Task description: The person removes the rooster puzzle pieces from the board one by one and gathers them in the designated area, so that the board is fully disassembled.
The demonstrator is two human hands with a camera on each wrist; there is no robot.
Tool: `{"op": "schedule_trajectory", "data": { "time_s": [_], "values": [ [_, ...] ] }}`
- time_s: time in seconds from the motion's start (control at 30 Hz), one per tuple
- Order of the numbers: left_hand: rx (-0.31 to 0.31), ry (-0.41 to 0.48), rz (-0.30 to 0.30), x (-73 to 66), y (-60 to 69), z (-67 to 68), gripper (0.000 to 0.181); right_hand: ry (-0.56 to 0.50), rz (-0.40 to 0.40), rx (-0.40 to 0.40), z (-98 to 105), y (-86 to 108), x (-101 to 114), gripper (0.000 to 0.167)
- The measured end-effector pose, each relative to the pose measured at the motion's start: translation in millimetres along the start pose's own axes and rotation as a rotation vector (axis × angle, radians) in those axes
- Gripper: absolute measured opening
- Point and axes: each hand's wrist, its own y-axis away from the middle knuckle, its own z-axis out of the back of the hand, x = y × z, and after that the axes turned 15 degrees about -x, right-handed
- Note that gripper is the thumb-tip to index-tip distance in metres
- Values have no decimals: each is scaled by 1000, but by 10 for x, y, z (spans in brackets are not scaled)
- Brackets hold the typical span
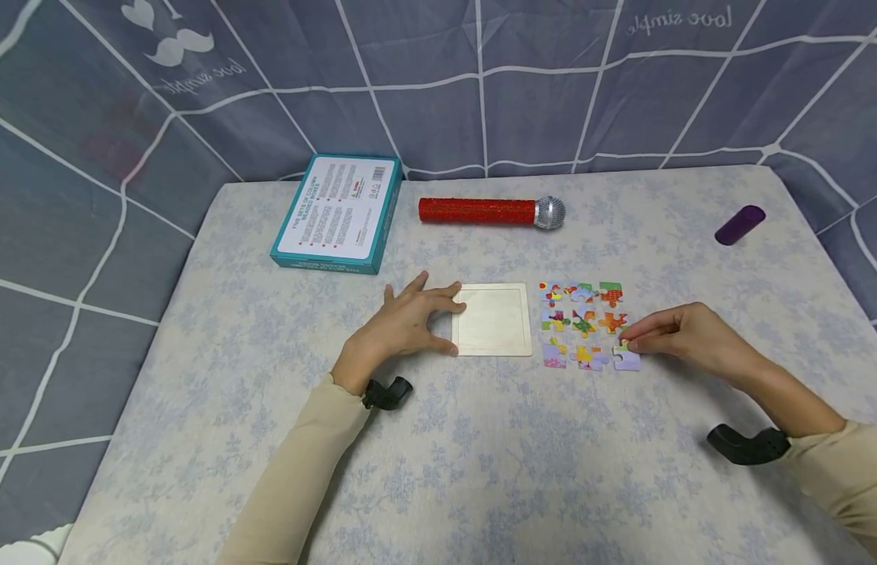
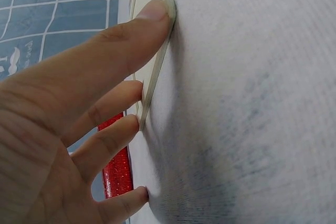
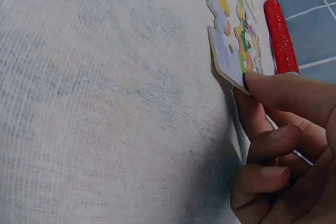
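In the head view a pale wooden puzzle tray (image 1: 491,322) lies on the table. My left hand (image 1: 410,320) holds its left side, the thumb at the near corner and fingers at the far one. To the right, several colourful jigsaw pieces (image 1: 583,320) lie in loose rows, slightly apart. My right hand (image 1: 681,341) pinches a lavender jigsaw piece (image 1: 627,361) at the near right of these rows. Seen from the right wrist, thumb and index finger grip that piece (image 3: 224,56) by its corner. In the left wrist view my thumb lies over the edge of the tray (image 2: 152,74).
Beyond the tray lies a red glittery microphone (image 1: 480,211). A teal-edged box (image 1: 339,212) with printed text sits at the back left, and a purple cylinder (image 1: 739,225) at the far right. Patterned cloth covers the table (image 1: 480,471); a grey checked curtain (image 1: 438,118) hangs behind.
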Motion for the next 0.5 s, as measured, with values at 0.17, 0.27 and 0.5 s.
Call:
{"op": "schedule_trajectory", "data": {
  "time_s": [0.17, 0.27, 0.5],
  "values": [
    [0, 0, 4, 0, -1, -5, 70, 91, 61, -53, -39, 10, 32, 24],
    [-1, 0, 3, 3, -5, -7, 70, 140, 102, -78, -58, 12, 62, 20],
    [2, -1, 0, 11, -2, -3, 69, 182, 145, -106, -75, 12, 107, 14]
  ]
}}
